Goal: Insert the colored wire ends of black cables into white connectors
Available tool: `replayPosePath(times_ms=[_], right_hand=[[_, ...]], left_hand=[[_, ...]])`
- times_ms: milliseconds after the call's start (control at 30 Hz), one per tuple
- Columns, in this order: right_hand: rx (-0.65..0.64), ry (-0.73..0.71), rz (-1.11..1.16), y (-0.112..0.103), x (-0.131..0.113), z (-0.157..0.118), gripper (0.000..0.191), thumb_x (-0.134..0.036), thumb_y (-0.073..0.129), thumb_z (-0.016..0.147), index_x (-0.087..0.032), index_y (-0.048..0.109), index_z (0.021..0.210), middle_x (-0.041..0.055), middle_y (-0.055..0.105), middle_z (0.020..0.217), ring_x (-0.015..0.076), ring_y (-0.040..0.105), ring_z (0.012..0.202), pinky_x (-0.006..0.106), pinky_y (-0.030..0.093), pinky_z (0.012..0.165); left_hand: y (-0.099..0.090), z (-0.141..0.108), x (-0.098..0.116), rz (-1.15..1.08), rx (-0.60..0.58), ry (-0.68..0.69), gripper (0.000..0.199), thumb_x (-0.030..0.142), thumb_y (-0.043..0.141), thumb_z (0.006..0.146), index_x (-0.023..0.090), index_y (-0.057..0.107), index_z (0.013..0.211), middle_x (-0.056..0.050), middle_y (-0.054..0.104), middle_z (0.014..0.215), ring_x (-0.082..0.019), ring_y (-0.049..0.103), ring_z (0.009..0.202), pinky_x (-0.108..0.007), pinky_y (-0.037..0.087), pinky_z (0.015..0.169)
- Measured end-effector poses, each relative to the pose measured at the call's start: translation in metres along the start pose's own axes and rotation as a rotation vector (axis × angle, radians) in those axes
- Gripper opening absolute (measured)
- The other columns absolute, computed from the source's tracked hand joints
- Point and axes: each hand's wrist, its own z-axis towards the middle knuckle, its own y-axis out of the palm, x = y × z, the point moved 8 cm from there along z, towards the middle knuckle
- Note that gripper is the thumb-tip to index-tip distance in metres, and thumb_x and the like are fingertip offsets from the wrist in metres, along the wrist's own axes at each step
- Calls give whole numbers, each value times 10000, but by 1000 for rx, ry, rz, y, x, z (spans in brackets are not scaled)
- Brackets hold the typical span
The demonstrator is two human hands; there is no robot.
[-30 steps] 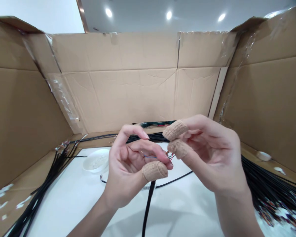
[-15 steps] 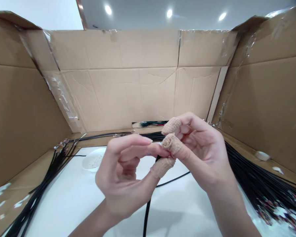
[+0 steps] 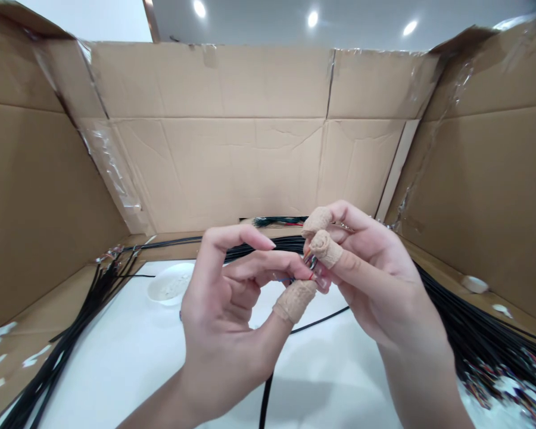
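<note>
My left hand (image 3: 245,316) pinches the thin coloured wires (image 3: 311,262) between its taped thumb and a finger, with the index finger raised. Close against it, my right hand (image 3: 375,274) has its taped thumb and index finger together around the same wires. Both hands are over the white tabletop (image 3: 330,381). A black cable (image 3: 266,396) hangs below my left hand; its upper part is hidden behind that hand. Another stretch of black cable (image 3: 321,322) curves across the white surface between the hands.
A white bowl (image 3: 170,285) with pale contents stands at the left. Bundles of black cables lie along the left (image 3: 78,322) and right (image 3: 455,316) sides. Cardboard walls (image 3: 214,167) surround the table. A small white dish (image 3: 475,284) is at the right.
The two hands have shifted slightly, and coloured wires now show between the fingertips. My right hand has moved a little to the right. The black cable end near my left fingers is no longer visible.
</note>
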Motion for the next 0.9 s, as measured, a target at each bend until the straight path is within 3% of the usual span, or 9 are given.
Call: replayPosePath(times_ms=[100,233,333,433,600,800,900], right_hand=[[-8,9,-32,-4,-1,1,81,-261,720,880,-201,668,868,-26,560,774,59,512,593,179,419,514],[-82,59,-84,-3,-1,-1,52,-226,658,917,-210,650,966,-50,500,643,62,438,525,188,356,477],[-126,88,-62,-1,-1,-2,41,-204,639,917,-198,623,955,-62,474,618,49,407,492,180,315,452],[-90,100,29,1,2,0,88,-199,671,885,-191,585,896,-70,476,584,42,394,455,165,294,422],[66,162,213,0,14,1,193,-206,722,842,-182,533,819,-69,489,505,49,453,422,139,325,409],[155,111,259,0,10,-6,180,-187,691,872,-170,534,787,-57,492,518,43,454,456,119,376,437],[164,68,251,0,8,-7,174,-174,687,874,-172,530,798,-54,506,533,43,443,465,120,383,443]], left_hand=[[0,1,-7,-71,-56,-129,378,38,754,787,284,539,975,79,765,762,-94,700,676,-190,544,626],[0,3,-17,-188,-153,-312,382,72,788,766,270,524,958,71,766,737,-79,683,655,-135,523,576],[0,5,-22,-237,-191,-376,383,85,810,747,256,522,931,69,764,727,-75,679,640,-130,546,586],[3,5,-15,-202,-196,-274,371,56,794,753,252,536,934,60,765,724,-103,706,665,-164,587,612],[7,-8,14,53,-139,93,485,-71,732,739,306,587,1008,71,767,853,-165,754,814,-315,638,813],[5,-10,5,166,-106,74,290,1,723,761,250,607,854,16,772,870,-186,756,798,-326,648,792],[5,-9,4,132,-128,106,327,-8,711,767,271,561,850,29,785,922,-202,759,828,-363,652,788]])
